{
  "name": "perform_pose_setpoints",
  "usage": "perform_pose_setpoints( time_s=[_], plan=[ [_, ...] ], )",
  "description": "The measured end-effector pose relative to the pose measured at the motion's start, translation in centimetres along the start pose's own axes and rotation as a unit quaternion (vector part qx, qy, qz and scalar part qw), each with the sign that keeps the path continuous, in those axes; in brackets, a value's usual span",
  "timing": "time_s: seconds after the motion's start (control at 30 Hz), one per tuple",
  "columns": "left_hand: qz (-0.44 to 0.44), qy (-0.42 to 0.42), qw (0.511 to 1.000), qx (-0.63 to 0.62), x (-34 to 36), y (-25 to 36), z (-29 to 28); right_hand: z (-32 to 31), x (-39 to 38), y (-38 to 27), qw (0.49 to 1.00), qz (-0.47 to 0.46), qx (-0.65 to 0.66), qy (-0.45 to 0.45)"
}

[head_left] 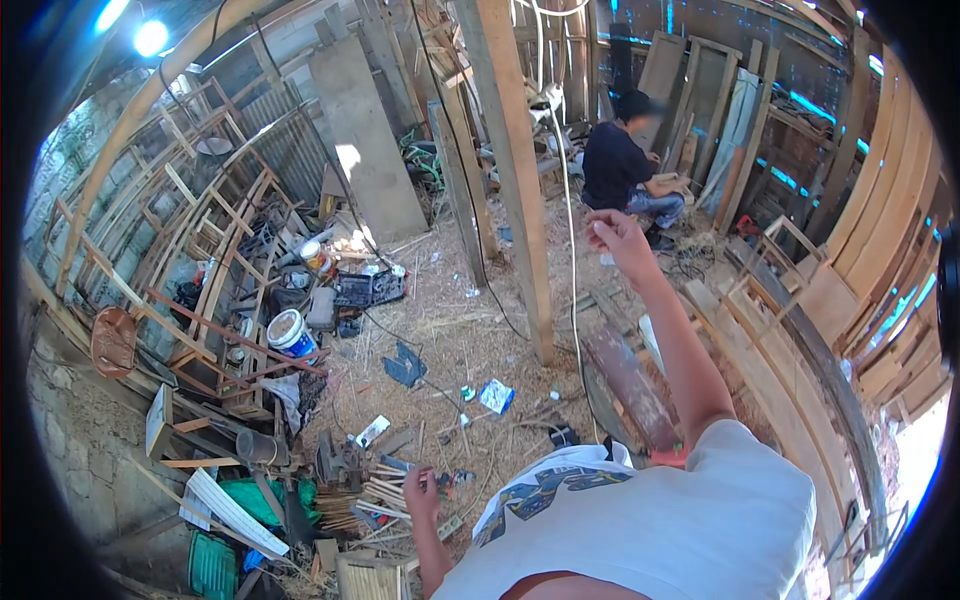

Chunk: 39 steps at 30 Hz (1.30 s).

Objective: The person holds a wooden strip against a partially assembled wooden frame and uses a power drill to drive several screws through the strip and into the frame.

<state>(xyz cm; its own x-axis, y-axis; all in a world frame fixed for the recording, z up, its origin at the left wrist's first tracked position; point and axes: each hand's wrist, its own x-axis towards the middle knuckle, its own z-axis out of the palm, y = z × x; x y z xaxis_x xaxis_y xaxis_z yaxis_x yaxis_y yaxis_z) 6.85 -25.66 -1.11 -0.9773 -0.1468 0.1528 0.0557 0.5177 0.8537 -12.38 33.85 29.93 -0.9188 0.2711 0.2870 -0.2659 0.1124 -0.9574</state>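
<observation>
right hand (622,243) raised, arm outstretched, fingers loosely parted; left hand (421,492) low beside sticks (384,494), grip unclear

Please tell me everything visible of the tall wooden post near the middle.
The post is a long, squared, light-brown timber, its faces differing in shade. It rises from the shavings-strewn floor past the picture's upper edge, appearing slanted in this wide view. The right hand does not touch it.

I'm looking down at a floor (450,335) littered with pale shavings (345,395).
On it I'm seeing a dark blue scrap (404,367), a blue-and-white packet (497,396) and a white wrapper (373,431) lying loose, while a reddish-brown board (632,385) is resting on my right.
</observation>
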Motion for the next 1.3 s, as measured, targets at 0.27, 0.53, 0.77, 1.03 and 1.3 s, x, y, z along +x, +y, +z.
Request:
perform_pose_setpoints(
  time_s=[0.27,0.53,0.77,1.03,1.3],
  plan=[
    [0.171,0.021,0.982,0.074,16.9,20.3,8.8,-2.0,23.1,4.2,0.972,-0.157,-0.088,0.149],
    [0.414,-0.056,0.907,0.053,26.7,39.2,14.3,0.1,30.2,5.1,0.993,-0.117,-0.004,0.010],
    [0.538,-0.007,0.839,0.078,33.1,50.2,19.3,-2.2,27.8,2.1,0.980,-0.167,-0.108,0.023],
    [0.617,0.143,0.763,0.128,40.7,59.0,26.2,-3.7,23.6,-4.4,0.962,-0.177,-0.207,-0.012],
    [0.622,0.181,0.737,0.196,43.9,59.2,29.5,-4.5,25.0,-3.0,0.944,-0.219,-0.248,-0.010]
  ],
)
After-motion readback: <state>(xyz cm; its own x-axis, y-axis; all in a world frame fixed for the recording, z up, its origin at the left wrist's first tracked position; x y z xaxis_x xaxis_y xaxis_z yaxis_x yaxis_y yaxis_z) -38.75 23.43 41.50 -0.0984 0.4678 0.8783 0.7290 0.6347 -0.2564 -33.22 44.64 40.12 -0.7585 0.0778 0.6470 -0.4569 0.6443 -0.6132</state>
